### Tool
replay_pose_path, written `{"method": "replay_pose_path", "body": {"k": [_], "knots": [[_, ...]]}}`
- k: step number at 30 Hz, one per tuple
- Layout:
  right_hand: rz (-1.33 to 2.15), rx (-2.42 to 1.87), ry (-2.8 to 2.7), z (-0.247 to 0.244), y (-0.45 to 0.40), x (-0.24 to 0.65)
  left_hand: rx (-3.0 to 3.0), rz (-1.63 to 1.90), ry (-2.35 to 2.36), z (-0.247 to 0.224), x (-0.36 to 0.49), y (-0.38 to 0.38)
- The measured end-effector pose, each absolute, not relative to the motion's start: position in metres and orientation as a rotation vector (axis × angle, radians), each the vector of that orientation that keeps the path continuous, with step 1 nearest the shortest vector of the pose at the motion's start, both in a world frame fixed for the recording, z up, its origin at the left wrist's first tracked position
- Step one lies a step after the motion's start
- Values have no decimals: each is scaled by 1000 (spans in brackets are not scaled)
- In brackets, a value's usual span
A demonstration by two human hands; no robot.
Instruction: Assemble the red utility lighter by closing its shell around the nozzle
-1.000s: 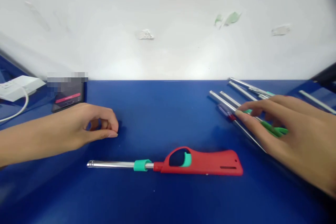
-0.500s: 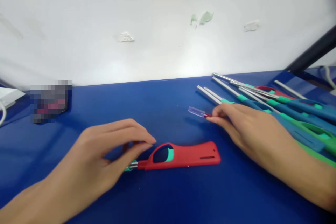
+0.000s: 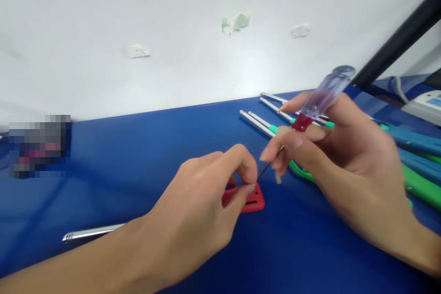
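My right hand (image 3: 354, 170) holds a screwdriver (image 3: 325, 92) with a clear purple handle and red collar, its thin shaft slanting down to the left. The shaft's tip is at the fingertips of my left hand (image 3: 206, 211), where thumb and forefinger pinch a tiny shiny piece, too small to name. Those fingertips are over the handle end of a red lighter (image 3: 255, 204) lying on the blue table. The lighter's middle is hidden under my left hand, and its metal tube (image 3: 93, 233) sticks out beyond my left wrist.
Several long lighters with blue and green handles (image 3: 422, 183) lie on the table (image 3: 138, 147) at the right, partly behind my right hand. A blurred dark object (image 3: 43, 147) is at the left. A white wall (image 3: 189, 9) and black post (image 3: 399, 36) stand behind.
The screwdriver has been turned upright, handle up and tip at my left fingers. My left hand has moved right, from the red lighter's trigger end to its handle end. The view has shifted somewhat.
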State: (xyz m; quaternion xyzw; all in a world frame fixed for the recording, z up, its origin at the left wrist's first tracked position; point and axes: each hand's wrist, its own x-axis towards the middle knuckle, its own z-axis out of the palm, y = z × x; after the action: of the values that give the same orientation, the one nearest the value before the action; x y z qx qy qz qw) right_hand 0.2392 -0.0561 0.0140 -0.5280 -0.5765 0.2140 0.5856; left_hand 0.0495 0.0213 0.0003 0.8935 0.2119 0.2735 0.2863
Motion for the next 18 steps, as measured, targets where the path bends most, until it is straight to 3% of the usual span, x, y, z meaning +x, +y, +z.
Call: {"method": "replay_pose_path", "body": {"k": [18], "knots": [[405,-1211,-1396,-3,-64,232,2256,653,599,7,51,19]]}}
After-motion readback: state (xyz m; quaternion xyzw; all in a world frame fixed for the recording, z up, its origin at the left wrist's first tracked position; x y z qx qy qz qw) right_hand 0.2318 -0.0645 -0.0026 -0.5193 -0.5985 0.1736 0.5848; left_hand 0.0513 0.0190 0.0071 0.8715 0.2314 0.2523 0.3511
